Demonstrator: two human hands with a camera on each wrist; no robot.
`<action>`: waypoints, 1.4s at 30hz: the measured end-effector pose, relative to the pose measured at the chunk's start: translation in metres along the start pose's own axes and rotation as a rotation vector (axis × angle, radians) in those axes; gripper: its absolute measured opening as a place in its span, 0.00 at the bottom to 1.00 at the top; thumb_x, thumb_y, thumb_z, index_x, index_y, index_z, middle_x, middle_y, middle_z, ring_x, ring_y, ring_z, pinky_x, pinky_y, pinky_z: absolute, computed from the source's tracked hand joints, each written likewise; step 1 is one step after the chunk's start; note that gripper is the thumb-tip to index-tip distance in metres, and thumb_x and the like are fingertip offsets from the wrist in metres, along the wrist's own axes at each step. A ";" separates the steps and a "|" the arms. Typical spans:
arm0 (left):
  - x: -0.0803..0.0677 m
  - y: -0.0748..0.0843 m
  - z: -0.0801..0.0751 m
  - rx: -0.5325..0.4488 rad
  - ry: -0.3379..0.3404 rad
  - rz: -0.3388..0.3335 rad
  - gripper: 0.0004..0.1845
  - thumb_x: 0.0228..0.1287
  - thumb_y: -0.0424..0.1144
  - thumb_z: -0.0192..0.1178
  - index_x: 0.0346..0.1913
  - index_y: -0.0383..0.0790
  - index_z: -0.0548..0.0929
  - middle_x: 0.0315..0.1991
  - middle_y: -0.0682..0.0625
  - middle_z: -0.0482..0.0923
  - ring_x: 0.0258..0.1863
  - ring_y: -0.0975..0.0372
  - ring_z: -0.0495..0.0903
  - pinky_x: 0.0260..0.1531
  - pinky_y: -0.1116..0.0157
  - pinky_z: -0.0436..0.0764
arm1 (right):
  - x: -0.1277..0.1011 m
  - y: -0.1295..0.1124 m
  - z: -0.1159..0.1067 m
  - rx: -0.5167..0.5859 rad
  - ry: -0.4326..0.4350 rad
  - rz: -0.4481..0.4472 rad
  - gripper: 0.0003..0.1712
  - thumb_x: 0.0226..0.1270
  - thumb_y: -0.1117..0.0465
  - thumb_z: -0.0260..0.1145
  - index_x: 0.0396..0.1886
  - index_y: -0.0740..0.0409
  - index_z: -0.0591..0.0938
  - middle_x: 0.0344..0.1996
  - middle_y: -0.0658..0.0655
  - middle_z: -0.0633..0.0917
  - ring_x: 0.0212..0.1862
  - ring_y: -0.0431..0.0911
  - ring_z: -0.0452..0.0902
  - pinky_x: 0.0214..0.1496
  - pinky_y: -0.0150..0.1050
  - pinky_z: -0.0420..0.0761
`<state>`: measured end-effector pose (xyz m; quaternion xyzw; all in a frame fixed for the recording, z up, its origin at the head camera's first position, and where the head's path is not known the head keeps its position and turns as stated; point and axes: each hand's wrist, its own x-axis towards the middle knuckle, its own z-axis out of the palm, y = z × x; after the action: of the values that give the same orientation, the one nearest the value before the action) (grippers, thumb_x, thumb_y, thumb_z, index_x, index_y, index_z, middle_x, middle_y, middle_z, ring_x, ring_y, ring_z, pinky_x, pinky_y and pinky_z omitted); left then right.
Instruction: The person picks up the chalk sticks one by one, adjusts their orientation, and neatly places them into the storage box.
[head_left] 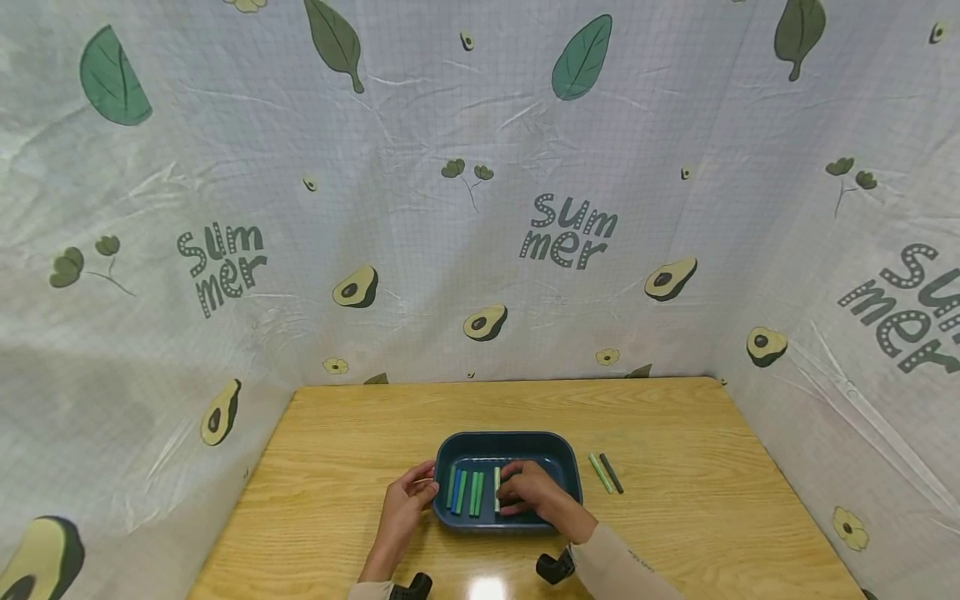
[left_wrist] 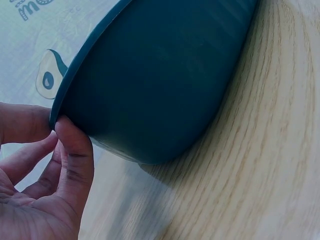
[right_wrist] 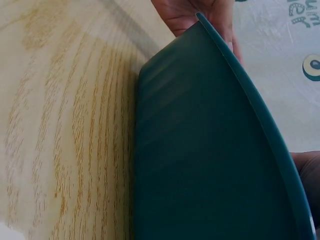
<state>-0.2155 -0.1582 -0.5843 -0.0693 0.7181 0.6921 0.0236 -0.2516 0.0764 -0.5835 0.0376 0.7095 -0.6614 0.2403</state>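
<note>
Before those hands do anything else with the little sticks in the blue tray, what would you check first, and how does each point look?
1. Tray steadied: ok. The left hand touches the rim of the dark blue tray at its left edge.
2. Tray flat on the wooden table: ok.
3. Right hand inside the tray: ok; it rests by the pale green stick.
4. Firm pinch on that stick: cannot tell; the fingers hide it.
5. Sticks in the tray lying side by side: ok; the blue and green sticks are roughly parallel.
6. All sticks in the tray: not ok. Two sticks lie on the table, right of the tray.
</note>
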 end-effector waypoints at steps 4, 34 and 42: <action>0.000 0.001 0.000 0.001 0.005 0.005 0.22 0.67 0.27 0.57 0.64 0.29 0.74 0.56 0.33 0.74 0.48 0.58 0.80 0.37 0.67 0.82 | 0.002 -0.001 0.000 0.003 0.001 0.011 0.19 0.56 0.73 0.65 0.48 0.68 0.74 0.30 0.58 0.81 0.32 0.47 0.82 0.35 0.43 0.87; 0.002 -0.002 0.000 -0.010 -0.003 0.006 0.23 0.67 0.27 0.57 0.64 0.29 0.73 0.55 0.34 0.74 0.46 0.60 0.80 0.36 0.68 0.82 | -0.026 -0.028 -0.014 -0.023 0.016 -0.138 0.24 0.60 0.66 0.65 0.55 0.71 0.73 0.37 0.60 0.82 0.37 0.48 0.81 0.39 0.46 0.86; -0.001 0.000 0.000 -0.010 0.002 -0.002 0.23 0.67 0.27 0.57 0.64 0.29 0.73 0.56 0.34 0.74 0.46 0.61 0.79 0.36 0.68 0.81 | -0.031 -0.032 -0.022 -0.027 0.010 -0.184 0.21 0.64 0.66 0.63 0.55 0.72 0.73 0.40 0.66 0.84 0.42 0.56 0.83 0.40 0.48 0.86</action>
<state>-0.2145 -0.1578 -0.5841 -0.0708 0.7146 0.6956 0.0235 -0.2430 0.1014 -0.5418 -0.0276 0.7201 -0.6707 0.1756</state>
